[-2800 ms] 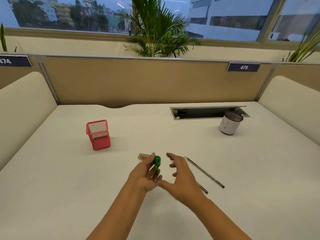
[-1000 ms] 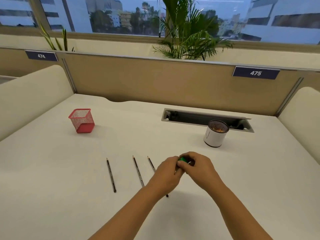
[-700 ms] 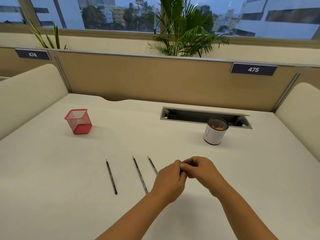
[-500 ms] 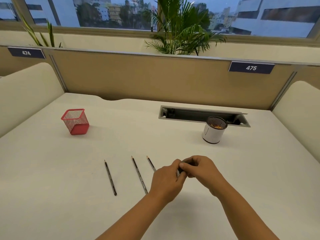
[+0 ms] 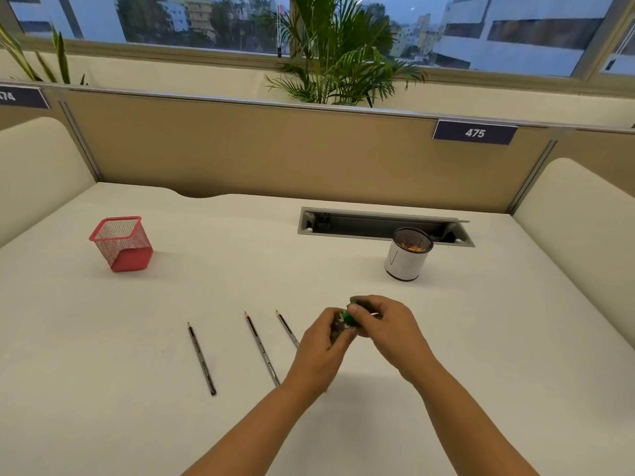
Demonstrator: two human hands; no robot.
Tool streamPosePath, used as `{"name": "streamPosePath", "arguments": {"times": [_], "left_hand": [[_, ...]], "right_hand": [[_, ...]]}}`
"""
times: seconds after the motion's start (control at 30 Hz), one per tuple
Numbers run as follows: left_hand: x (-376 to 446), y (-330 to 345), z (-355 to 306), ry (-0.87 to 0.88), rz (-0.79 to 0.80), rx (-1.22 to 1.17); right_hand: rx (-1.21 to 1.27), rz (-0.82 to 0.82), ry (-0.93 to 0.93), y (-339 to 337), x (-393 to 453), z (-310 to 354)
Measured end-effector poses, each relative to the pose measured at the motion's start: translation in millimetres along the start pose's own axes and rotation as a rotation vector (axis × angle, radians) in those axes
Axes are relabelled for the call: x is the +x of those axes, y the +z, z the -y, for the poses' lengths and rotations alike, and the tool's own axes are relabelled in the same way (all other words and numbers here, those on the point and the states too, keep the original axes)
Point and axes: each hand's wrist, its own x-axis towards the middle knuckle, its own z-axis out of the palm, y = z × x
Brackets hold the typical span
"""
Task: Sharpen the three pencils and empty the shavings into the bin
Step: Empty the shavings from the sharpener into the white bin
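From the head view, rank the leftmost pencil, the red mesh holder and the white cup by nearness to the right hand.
From the right hand:
1. White cup, beyond it, slightly right.
2. Leftmost pencil, to its left.
3. Red mesh holder, far left.

Only one view, from the head, looking forward and down over the desk (image 5: pixel 137 338). Close to both hands (image 5: pixel 323 341) in the lower centre; farther to the partition (image 5: pixel 275 152) and window (image 5: pixel 515 25) at the top. Wide angle, edges curved. No second view to share.
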Motion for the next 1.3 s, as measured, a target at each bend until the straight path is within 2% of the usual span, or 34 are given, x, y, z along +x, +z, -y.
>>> {"name": "streamPosePath", "arguments": {"times": [0.23,0.43,0.6,0.8,1.03,1.1,1.2,1.3], "left_hand": [[16.3,1.6,-8.4,0.051,0.045,0.073],[78.8,14.9,-42.9,0.093,0.139,0.219],[132.2,38.6,-68.4,0.07,0.184,0.288],[187.2,60.4,-77.7,0.02,0.333,0.31],[236.0,81.8,-70.3,-0.028,0.355,0.536],[245.9,83.0,-70.3,0.023,0.328,0.61],[254.8,81.3,-68.8,0.139,0.226,0.738],[262.5,82.4,-71.1,0.175,0.183,0.816]], "right_hand": [[0.103,-0.045,0.034,-5.5,9.0,-0.1],[0.229,-0.139,0.057,-40.0,46.1,13.3],[0.305,-0.19,0.112,-72.6,90.6,14.9],[0.446,-0.225,0.27,-100.5,151.9,1.8],[0.54,-0.247,0.335,-118.4,190.0,-12.2],[0.444,-0.28,0.309,-122.7,199.4,-15.9],[0.015,-0.312,0.182,-125.8,207.0,-18.4],[-0.319,-0.283,0.068,-125.2,208.6,-18.4]]}}
